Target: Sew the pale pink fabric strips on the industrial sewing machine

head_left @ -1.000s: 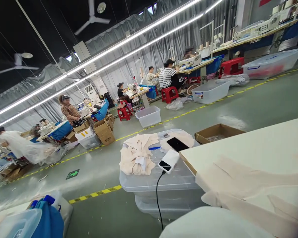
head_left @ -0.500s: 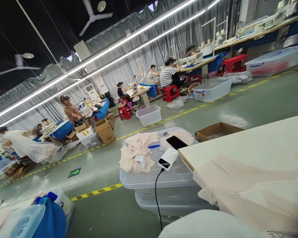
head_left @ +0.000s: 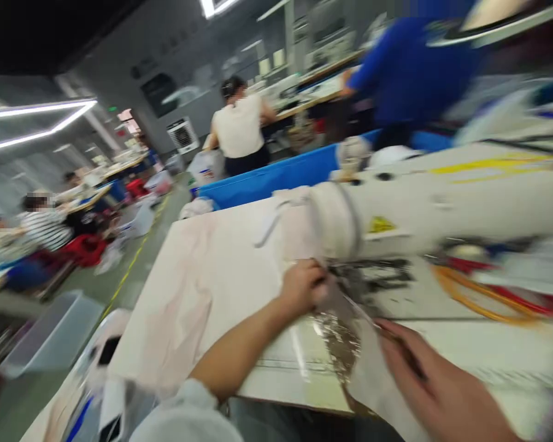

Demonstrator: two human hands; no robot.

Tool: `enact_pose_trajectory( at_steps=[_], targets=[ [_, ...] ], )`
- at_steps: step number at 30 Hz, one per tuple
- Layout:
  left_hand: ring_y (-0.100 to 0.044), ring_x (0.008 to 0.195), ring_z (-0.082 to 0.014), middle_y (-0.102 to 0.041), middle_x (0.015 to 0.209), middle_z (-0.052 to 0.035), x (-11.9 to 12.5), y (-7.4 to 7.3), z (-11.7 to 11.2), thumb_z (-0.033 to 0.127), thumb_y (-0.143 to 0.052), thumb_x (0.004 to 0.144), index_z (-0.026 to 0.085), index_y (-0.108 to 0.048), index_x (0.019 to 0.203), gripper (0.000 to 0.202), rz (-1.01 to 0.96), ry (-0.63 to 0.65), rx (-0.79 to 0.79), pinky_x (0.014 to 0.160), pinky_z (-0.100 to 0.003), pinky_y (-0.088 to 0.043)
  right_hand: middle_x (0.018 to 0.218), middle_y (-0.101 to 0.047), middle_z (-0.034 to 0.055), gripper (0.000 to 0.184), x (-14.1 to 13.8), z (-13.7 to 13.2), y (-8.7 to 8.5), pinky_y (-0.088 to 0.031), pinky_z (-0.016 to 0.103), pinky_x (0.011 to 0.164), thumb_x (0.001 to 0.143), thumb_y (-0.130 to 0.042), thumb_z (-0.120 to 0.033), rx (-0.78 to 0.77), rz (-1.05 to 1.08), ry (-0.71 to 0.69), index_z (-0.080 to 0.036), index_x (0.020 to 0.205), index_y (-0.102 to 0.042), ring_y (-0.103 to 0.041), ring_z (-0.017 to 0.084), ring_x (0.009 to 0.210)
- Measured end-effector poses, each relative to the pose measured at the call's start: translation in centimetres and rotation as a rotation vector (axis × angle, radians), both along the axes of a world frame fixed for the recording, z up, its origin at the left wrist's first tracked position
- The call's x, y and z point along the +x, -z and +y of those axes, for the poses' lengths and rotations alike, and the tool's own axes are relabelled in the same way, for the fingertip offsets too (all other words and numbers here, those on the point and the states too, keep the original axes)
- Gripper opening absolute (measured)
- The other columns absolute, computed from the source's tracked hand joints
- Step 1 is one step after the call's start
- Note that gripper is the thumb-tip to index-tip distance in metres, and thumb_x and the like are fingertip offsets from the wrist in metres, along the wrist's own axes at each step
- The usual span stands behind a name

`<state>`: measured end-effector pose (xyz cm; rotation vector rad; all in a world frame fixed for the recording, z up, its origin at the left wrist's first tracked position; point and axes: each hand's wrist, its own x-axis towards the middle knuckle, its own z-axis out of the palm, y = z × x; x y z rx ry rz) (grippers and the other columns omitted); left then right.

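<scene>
A white sewing machine [head_left: 415,199] stretches across the right half of the head view, blurred by motion. My left hand [head_left: 301,287] is closed, its fingers curled on pale fabric beside the needle end of the machine. Closer to me, my right hand [head_left: 437,383] grips the edge of the same pale fabric [head_left: 375,368] between thumb and fingers. The fabric runs taut between both hands, over a shiny plate at the table's front. The needle itself is hidden.
More pale cloth [head_left: 175,331] lies on the left of the white table [head_left: 239,245]. Orange and red bands [head_left: 474,298] lie under the machine arm. A blue trough [head_left: 276,175] runs behind the table. Co-workers sit beyond, and a clear bin [head_left: 55,334] stands on the floor left.
The view has swung to the right, from the aisle and stacked bins to the sewing machine. Both my hands, out of view before, now show on the fabric.
</scene>
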<state>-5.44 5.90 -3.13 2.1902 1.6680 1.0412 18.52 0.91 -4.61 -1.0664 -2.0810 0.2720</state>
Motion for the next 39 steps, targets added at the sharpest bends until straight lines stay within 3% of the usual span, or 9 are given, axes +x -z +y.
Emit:
enact_pose_trajectory(
  at_steps=[3, 6, 9, 24, 39],
  targets=[
    [-0.063, 0.082, -0.0177, -0.065, 0.083, -0.0054, 2.6, 0.4, 1.6, 0.026, -0.059, 0.096, 0.018, -0.065, 0.078, 0.021, -0.047, 0.132, 0.017, 0.073, -0.028, -0.054, 0.094, -0.077, 0.0049, 0.028, 0.9, -0.1, -0.9, -0.054, 0.029, 0.052, 0.102, -0.041, -0.033, -0.016, -0.041, 0.098, -0.025, 0.119, -0.062, -0.073, 0.021, 0.067],
    [-0.063, 0.079, -0.0175, -0.066, 0.082, -0.005, 1.9, -0.2, 1.3, 0.024, -0.061, 0.092, 0.019, -0.066, 0.075, 0.018, -0.079, 0.105, 0.042, 0.071, -0.028, -0.053, 0.09, -0.078, 0.004, 0.033, -0.5, 0.3, -1.4, -0.049, 0.028, 0.047, 0.101, -0.038, -0.028, 0.039, -0.053, 0.168, -0.02, 0.114, -0.067, -0.069, 0.018, 0.054],
    [-0.061, 0.074, -0.0164, -0.064, 0.077, -0.0036, 1.7, -0.8, 0.7, 0.026, -0.061, 0.091, 0.02, -0.066, 0.073, 0.019, -0.071, 0.048, 0.036, 0.069, -0.027, -0.051, 0.087, -0.077, 0.0044, 0.034, -1.4, 0.5, -1.4, -0.045, 0.027, 0.047, 0.099, -0.038, -0.023, 0.113, -0.073, 0.191, -0.017, 0.109, -0.069, -0.069, 0.017, 0.057],
    [-0.06, 0.076, -0.0174, -0.061, 0.076, -0.0038, 2.4, -0.9, 0.5, 0.029, -0.056, 0.092, 0.021, -0.065, 0.076, 0.021, -0.026, 0.022, 0.041, 0.068, -0.028, -0.05, 0.094, -0.078, 0.006, 0.034, -1.7, 0.7, -0.9, -0.043, 0.027, 0.048, 0.101, -0.036, -0.02, 0.154, -0.122, 0.184, -0.016, 0.112, -0.068, -0.07, 0.016, 0.062],
    [-0.061, 0.081, -0.0189, -0.064, 0.084, -0.0047, 2.3, -0.7, 0.7, 0.025, -0.057, 0.089, 0.02, -0.064, 0.082, 0.011, 0.03, 0.028, 0.01, 0.075, -0.031, -0.05, 0.098, -0.077, 0.0093, 0.037, -2.0, 0.6, -1.3, -0.046, 0.028, 0.051, 0.103, -0.031, -0.021, 0.064, -0.224, 0.178, -0.015, 0.117, -0.066, -0.071, 0.018, 0.066]
  ],
)
